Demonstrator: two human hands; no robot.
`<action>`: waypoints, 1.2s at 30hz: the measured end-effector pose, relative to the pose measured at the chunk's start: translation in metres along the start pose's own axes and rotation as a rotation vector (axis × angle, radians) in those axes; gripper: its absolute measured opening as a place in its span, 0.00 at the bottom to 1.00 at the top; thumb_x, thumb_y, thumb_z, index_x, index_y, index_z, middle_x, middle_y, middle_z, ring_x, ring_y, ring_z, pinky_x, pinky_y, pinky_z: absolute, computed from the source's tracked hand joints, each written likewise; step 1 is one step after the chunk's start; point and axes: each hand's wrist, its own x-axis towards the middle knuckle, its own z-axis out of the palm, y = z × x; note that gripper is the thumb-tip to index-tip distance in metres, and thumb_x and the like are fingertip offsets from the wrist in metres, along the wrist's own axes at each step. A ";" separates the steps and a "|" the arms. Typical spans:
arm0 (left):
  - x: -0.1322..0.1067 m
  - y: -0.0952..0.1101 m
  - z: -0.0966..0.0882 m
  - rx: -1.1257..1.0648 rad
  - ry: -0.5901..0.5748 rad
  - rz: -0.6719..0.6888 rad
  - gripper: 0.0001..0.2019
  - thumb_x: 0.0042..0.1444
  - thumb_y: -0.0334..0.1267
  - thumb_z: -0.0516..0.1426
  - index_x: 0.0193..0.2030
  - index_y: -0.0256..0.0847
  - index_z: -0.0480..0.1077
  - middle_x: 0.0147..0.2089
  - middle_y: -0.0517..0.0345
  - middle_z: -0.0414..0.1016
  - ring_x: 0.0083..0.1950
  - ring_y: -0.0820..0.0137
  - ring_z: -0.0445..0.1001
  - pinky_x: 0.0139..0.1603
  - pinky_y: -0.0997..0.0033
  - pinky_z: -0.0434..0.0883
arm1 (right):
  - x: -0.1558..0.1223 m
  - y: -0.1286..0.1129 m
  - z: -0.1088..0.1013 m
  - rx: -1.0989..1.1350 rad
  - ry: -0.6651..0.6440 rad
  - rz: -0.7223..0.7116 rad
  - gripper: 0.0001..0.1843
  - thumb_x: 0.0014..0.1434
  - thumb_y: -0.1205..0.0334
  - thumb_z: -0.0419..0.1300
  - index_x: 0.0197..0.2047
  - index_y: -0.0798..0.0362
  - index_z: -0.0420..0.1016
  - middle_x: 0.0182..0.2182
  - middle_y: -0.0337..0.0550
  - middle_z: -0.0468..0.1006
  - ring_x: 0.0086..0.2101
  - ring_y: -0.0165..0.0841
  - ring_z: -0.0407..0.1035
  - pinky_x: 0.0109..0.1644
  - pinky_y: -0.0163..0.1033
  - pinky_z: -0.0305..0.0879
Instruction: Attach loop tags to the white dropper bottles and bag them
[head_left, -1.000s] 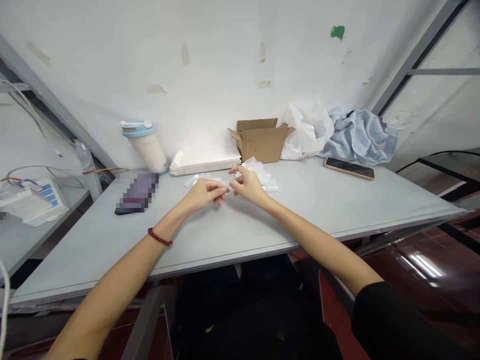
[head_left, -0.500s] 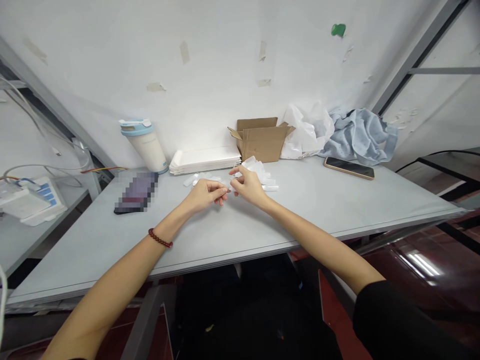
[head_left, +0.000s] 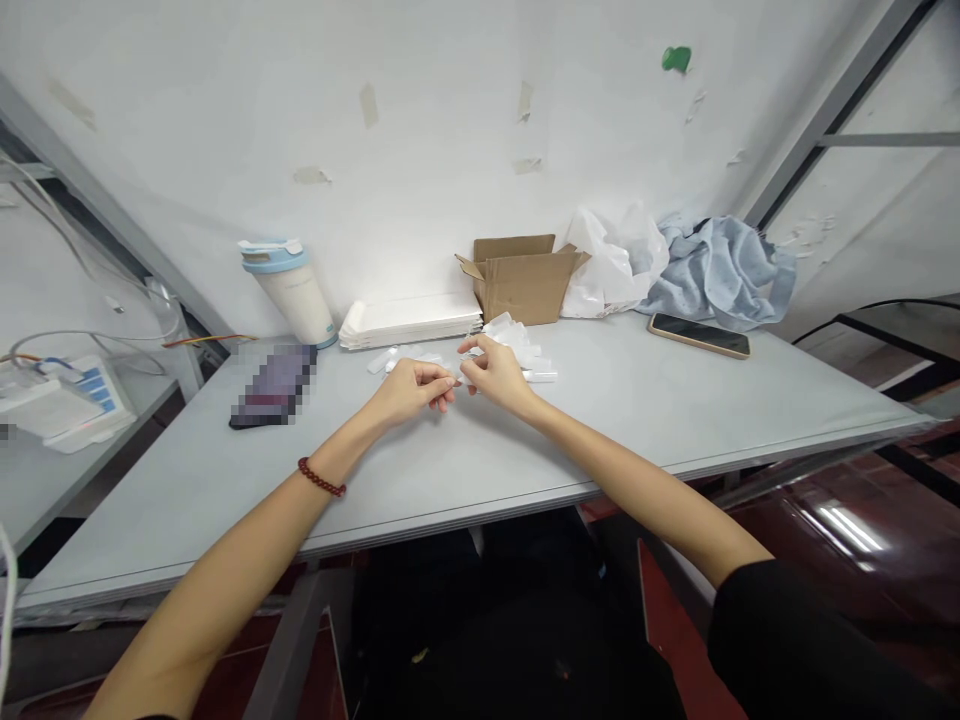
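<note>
Head view, left hand [head_left: 411,388] and right hand [head_left: 495,374] nearly meeting over a grey table [head_left: 465,460], each one's grip impossible to tell (fingertips too small), translucent pieces [head_left: 531,352] just beyond.

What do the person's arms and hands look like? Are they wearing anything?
The left hand has no glove; above its wrist is a dark red beaded bracelet. The right hand is gloveless too, with a black sleeve higher up that arm.
</note>
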 end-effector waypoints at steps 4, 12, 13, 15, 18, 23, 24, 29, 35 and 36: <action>0.001 -0.001 0.001 -0.013 0.007 -0.005 0.10 0.50 0.39 0.60 0.23 0.35 0.73 0.23 0.57 0.74 0.22 0.74 0.71 0.27 0.74 0.69 | 0.000 0.001 0.001 0.006 -0.005 0.013 0.12 0.52 0.69 0.53 0.42 0.54 0.68 0.14 0.29 0.69 0.19 0.28 0.67 0.26 0.30 0.58; 0.002 0.006 -0.015 -0.027 -0.021 -0.020 0.11 0.48 0.43 0.61 0.27 0.35 0.76 0.25 0.55 0.76 0.24 0.73 0.72 0.28 0.74 0.69 | 0.001 -0.002 0.003 0.098 -0.035 -0.016 0.12 0.53 0.67 0.52 0.42 0.54 0.66 0.15 0.30 0.70 0.20 0.28 0.66 0.26 0.30 0.58; 0.001 0.007 -0.018 -0.021 -0.019 -0.021 0.12 0.49 0.44 0.61 0.26 0.35 0.76 0.26 0.55 0.76 0.24 0.73 0.72 0.28 0.73 0.68 | 0.001 -0.003 0.003 0.106 -0.037 -0.026 0.12 0.53 0.67 0.52 0.42 0.54 0.66 0.16 0.30 0.71 0.20 0.28 0.65 0.26 0.30 0.57; 0.000 0.010 -0.022 -0.009 0.000 -0.019 0.14 0.51 0.46 0.60 0.26 0.36 0.76 0.27 0.53 0.77 0.25 0.73 0.72 0.29 0.73 0.69 | 0.002 -0.005 0.002 0.111 -0.036 -0.039 0.13 0.52 0.67 0.51 0.43 0.54 0.66 0.16 0.30 0.71 0.20 0.28 0.64 0.25 0.30 0.56; -0.001 0.011 -0.026 0.030 0.018 -0.018 0.16 0.52 0.48 0.59 0.24 0.36 0.75 0.28 0.52 0.77 0.26 0.72 0.72 0.28 0.73 0.68 | 0.003 -0.006 0.002 0.109 -0.038 -0.040 0.13 0.52 0.66 0.51 0.43 0.54 0.66 0.16 0.30 0.71 0.20 0.28 0.64 0.25 0.30 0.56; -0.001 0.009 -0.024 0.095 -0.029 -0.003 0.15 0.52 0.48 0.60 0.24 0.36 0.74 0.26 0.53 0.77 0.25 0.72 0.72 0.26 0.75 0.66 | 0.001 -0.004 0.002 0.107 -0.042 -0.040 0.13 0.53 0.66 0.52 0.43 0.53 0.65 0.16 0.30 0.70 0.20 0.28 0.65 0.26 0.31 0.58; 0.000 0.008 -0.023 0.094 -0.032 0.001 0.15 0.51 0.47 0.60 0.24 0.36 0.74 0.26 0.53 0.77 0.25 0.73 0.72 0.26 0.75 0.67 | 0.000 -0.004 0.003 0.103 -0.040 -0.035 0.12 0.53 0.67 0.52 0.43 0.53 0.65 0.16 0.30 0.70 0.20 0.29 0.66 0.26 0.31 0.58; 0.002 0.000 -0.012 0.085 -0.016 -0.003 0.13 0.51 0.44 0.60 0.23 0.36 0.73 0.23 0.55 0.75 0.23 0.73 0.71 0.28 0.74 0.69 | -0.002 0.000 0.007 0.065 -0.003 0.025 0.10 0.53 0.69 0.52 0.40 0.53 0.66 0.14 0.28 0.68 0.19 0.28 0.68 0.27 0.31 0.60; 0.002 -0.005 0.001 0.088 -0.007 0.009 0.12 0.51 0.43 0.60 0.23 0.37 0.72 0.22 0.57 0.73 0.23 0.73 0.71 0.28 0.73 0.70 | -0.002 0.002 0.005 0.040 0.045 0.091 0.07 0.55 0.70 0.53 0.38 0.53 0.65 0.15 0.28 0.68 0.17 0.28 0.68 0.26 0.30 0.60; 0.002 -0.006 0.002 0.091 -0.003 0.014 0.12 0.52 0.43 0.60 0.23 0.37 0.71 0.22 0.57 0.73 0.23 0.73 0.71 0.28 0.73 0.70 | -0.001 0.002 0.005 0.037 0.049 0.094 0.07 0.55 0.70 0.53 0.38 0.53 0.65 0.15 0.28 0.68 0.17 0.28 0.68 0.26 0.30 0.61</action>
